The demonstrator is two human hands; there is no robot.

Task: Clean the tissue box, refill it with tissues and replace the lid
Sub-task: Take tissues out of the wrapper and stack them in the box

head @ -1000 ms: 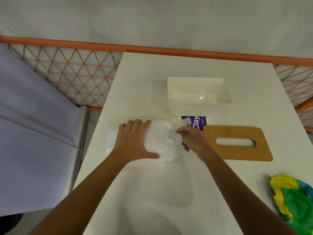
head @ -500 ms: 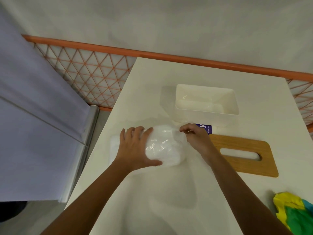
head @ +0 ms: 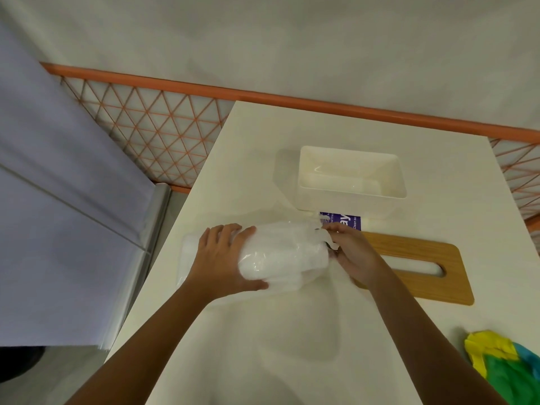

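Tissue box [head: 330,201] empty; tissue pack [head: 282,258] in left hand [head: 219,258] grip, apparent right hand [head: 353,255] pinch.

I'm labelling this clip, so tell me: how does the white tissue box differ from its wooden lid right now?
The tissue box is white and deep, an open, empty tub; the wooden lid is brown and flat, with a long slot cut through it. The tissue box stands farther back; the wooden lid lies nearer the person, slightly to the right. Both are rounded rectangles resting on the table.

tissue pack [head: 280,255] btwn hands, box [head: 350,179] behind, lid [head: 415,267] right, cloth [head: 508,366] near-right corner
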